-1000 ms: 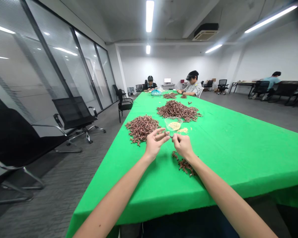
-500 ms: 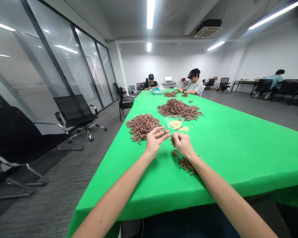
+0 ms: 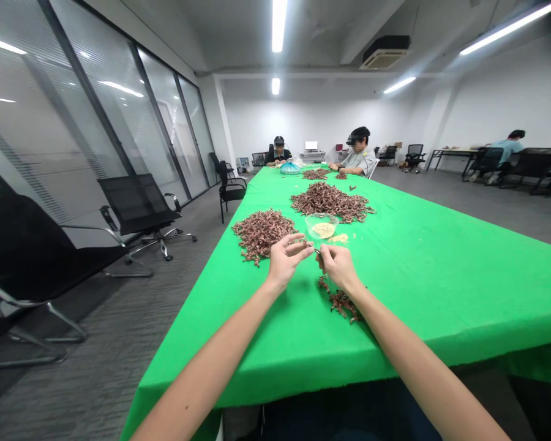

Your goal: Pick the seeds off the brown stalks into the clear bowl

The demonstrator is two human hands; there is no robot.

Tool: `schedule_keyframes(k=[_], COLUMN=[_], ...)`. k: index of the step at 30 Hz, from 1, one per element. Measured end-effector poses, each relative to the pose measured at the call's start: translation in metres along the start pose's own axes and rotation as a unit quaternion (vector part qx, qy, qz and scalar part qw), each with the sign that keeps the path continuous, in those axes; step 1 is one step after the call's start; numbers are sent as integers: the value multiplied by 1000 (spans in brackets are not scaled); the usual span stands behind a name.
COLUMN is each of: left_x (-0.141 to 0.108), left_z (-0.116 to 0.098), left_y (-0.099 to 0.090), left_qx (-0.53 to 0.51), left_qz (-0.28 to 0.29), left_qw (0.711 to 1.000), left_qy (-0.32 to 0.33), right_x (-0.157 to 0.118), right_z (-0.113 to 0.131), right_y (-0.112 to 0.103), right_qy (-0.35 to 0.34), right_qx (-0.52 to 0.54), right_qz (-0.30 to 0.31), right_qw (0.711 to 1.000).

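Observation:
My left hand (image 3: 285, 262) hovers over the green cloth, thumb and fingers pinched on a small brown twisted piece, mostly hidden by the fingers. Close on its right, my right hand (image 3: 338, 264) is closed around a slim dark object (image 3: 318, 251) whose tip points at the left fingertips. What kind of object that is, I cannot tell. Just beyond the hands stands a clear plastic bowl (image 3: 322, 222) with pale small bits inside, and more pale bits (image 3: 338, 239) lie beside it. Under my right wrist lies a loose cluster of brown twisted pieces (image 3: 342, 303).
A heap of brown pieces (image 3: 261, 231) lies left of the bowl, with a larger heap (image 3: 330, 202) behind it. Two people sit at the far end near a blue bag (image 3: 289, 167). Office chairs (image 3: 140, 205) stand left of the green-covered table (image 3: 441, 288).
The view has shifted very slightly. Both hands keep the same pose and place, and the heaps look unchanged.

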State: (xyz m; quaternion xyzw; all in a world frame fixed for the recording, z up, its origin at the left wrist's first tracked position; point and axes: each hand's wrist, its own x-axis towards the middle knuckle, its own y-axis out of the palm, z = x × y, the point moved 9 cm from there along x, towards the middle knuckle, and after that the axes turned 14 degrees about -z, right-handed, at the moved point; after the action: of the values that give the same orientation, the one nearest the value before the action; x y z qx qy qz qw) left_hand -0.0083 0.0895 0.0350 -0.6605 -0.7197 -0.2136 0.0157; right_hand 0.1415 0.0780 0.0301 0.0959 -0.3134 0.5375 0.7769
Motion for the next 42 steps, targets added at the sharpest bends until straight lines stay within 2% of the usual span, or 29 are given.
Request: schedule_keyframes(k=[4,13,21,29,34,42], left_x=[-1,3,0,-3,-3,-5], left_z=[-2,7,32,47,41,23], left_y=[0,-6,-20,-19,-15,-4], left_qx=[8,49,80,4,-22,-9], left_qz=[-1,-23,-77,-84,-75,-16], left_qw=[1000,998,985,971,976,990], left_qy=[0,-17,-130,-221,-203,-140], right_x=[1,3,5,7,6,5], right_z=[-2,5,-2,-8,-3,14], right_y=[-4,-9,-9,-9,-8,-19], right_qy=[19,-27,-43,-54,-102,-210], right_qx=[33,-4,-45,-75,-135,-258], right_qz=[-11,-28,-39,-38,-43,-78], right_qw=[999,999,997,995,985,940])
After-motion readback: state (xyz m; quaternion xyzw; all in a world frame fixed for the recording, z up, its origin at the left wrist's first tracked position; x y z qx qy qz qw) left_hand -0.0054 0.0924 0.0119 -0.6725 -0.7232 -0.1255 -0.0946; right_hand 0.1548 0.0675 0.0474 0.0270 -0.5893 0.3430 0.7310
